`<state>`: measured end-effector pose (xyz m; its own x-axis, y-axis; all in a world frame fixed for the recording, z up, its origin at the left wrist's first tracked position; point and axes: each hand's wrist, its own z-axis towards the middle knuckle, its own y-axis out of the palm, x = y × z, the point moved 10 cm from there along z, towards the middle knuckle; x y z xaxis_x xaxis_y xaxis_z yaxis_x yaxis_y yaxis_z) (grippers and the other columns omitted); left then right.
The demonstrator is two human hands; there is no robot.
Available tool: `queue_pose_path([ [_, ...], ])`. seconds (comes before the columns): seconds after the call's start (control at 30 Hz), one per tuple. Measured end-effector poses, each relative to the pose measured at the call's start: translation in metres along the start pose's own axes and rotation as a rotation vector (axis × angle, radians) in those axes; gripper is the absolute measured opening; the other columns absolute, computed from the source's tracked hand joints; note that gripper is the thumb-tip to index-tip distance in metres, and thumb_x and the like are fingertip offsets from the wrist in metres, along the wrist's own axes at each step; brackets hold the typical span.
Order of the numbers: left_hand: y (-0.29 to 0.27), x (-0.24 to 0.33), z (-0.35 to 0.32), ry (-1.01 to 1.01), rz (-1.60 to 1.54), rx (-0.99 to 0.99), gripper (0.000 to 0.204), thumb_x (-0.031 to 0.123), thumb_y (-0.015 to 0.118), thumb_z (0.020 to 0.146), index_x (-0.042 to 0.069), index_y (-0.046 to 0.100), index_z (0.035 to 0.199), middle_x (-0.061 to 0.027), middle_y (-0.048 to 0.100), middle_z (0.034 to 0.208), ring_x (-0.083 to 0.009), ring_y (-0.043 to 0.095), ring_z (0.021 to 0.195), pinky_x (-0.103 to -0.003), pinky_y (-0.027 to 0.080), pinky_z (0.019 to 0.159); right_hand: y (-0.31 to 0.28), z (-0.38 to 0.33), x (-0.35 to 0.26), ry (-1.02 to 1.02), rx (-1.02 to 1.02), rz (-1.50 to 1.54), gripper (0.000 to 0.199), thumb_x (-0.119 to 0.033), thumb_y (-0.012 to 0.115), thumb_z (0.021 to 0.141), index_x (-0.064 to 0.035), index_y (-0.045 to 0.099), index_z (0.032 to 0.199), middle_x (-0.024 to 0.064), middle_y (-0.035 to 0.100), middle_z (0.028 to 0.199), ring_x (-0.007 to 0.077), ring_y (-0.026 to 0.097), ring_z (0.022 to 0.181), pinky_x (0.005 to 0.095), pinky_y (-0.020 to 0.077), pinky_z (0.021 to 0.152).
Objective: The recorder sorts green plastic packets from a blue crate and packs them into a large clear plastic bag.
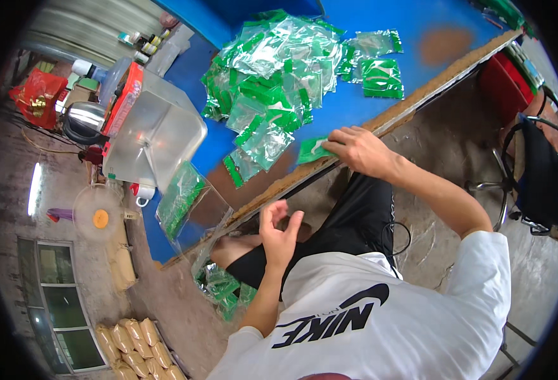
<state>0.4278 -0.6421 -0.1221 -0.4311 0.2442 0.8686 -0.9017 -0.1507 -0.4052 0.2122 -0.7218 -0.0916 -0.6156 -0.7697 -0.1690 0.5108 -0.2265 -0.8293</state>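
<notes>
At the table [348, 106], the right hand [364, 152] touches a green packet [309, 151], whether clamped I cannot tell; the left hand [280, 235] has fingers apart

R hand [362, 152] on grn pkt [310, 150].

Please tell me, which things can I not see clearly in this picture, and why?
In the head view:
- Lower packets in the pile: hidden under upper ones.
- Right end of the green packet: covered by the right hand.
- Stacked sacks: cut off by the bottom edge.
</notes>
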Motion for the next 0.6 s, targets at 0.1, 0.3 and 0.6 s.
queue_pose_path([
  [0.1, 0.010, 0.120, 0.024, 0.386, 0.388, 0.071, 0.055, 0.007, 0.081, 0.077, 0.000, 0.056, 0.126, -0.0126, 0.066, 0.109, -0.0270, 0.064, 0.102, -0.038, 0.050, 0.088, -0.025, 0.016, -0.038, -0.058, -0.141, 0.055, 0.014, -0.009, 0.062, 0.075, -0.0054, 0.060, 0.089, 0.0100, 0.062, 0.090, 0.0284, 0.066, 0.088, 0.0387, 0.0523, 0.074],
  [0.3, -0.009, 0.023, 0.028, 0.000, 0.330, -0.218, 0.045, 0.009, 0.078, 0.081, -0.002, 0.062, 0.123, -0.0096, 0.073, 0.103, -0.0234, 0.070, 0.086, -0.035, 0.057, 0.077, -0.020, 0.070, -0.076, -0.078, -0.283, 0.497, 0.021, -0.020, 0.063, 0.086, -0.0012, 0.067, 0.094, 0.0162, 0.067, 0.078, 0.0346, 0.068, 0.079, 0.0439, 0.0531, 0.071],
  [0.6, -0.028, -0.118, -0.059, -0.846, -1.018, 0.329, 0.028, 0.019, 0.070, 0.093, 0.010, 0.061, 0.118, 0.0006, 0.067, 0.110, -0.0108, 0.065, 0.098, -0.030, 0.055, 0.080, 0.096, 0.073, -0.083, -0.234, -0.263, 0.219, 0.049, -0.039, 0.049, 0.099, -0.0024, 0.057, 0.132, 0.0184, 0.049, 0.144, 0.0383, 0.036, 0.141, 0.0535, 0.0205, 0.119],
])
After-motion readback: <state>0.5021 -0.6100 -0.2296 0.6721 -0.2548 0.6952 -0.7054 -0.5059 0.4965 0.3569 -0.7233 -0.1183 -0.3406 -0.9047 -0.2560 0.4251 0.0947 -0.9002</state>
